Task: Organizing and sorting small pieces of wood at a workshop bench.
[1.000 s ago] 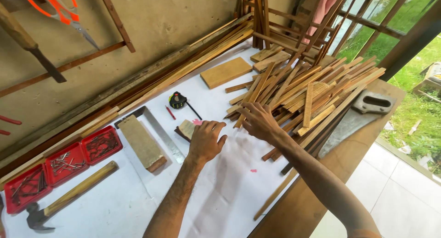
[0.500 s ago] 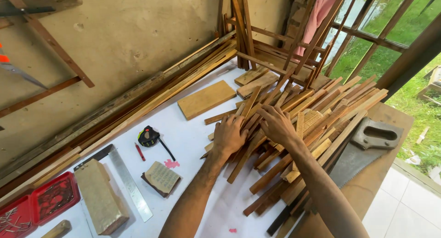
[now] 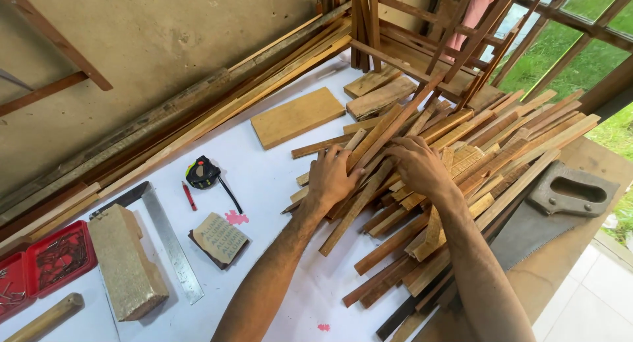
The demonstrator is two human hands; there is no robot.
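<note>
The pile of wooden slats (image 3: 455,164) is pressed flat by the left hand (image 3: 333,177) and right hand (image 3: 419,167), fingers spread, steadying it on the counter (image 3: 277,184).

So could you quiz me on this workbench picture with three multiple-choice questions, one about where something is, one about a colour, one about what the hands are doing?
1. Where does the hand saw lie?
A. right of the pile of wooden strips
B. beside the red tray
C. on the wall

2. What colour is the tray of nails?
A. blue
B. red
C. green

3. What are the left hand and right hand doing?
A. holding the tape measure
B. resting palm down on the strips
C. gripping the saw

Answers:
1 A, its grey handle sits at the pile's right edge.
2 B, the tray at the left edge is plainly red.
3 B, both hands lie on the strips, holding no tool.
</note>
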